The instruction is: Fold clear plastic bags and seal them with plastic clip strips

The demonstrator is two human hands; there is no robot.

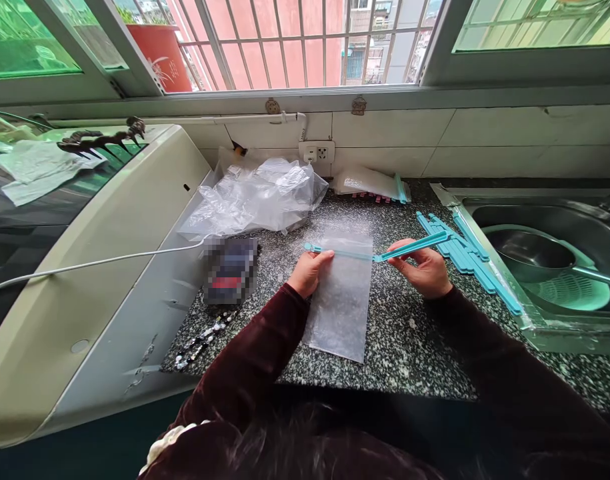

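A clear plastic bag (339,313) lies over the speckled counter in front of me. One arm of a teal bag sealing clip (409,247) runs across the bag's upper part. From its hinge at the bag's right edge, the other arm swings out to the right, so the clip stands unfolded. My left hand (305,273) pinches the bag's left edge and the clip arm there, thumb on top. My right hand (425,272) grips the outer clip arm between thumb and fingers. Several more teal clips (462,250) lie in a loose pile just beyond my right hand.
Crumpled clear plastic (259,197) sits at the back, beside a filled pouch with a teal clip (369,183). A blurred phone-like object (231,272) and a beaded strand (202,341) lie left. The sink (535,327) holds a pan (529,250); a pale appliance (135,253) borders the left.
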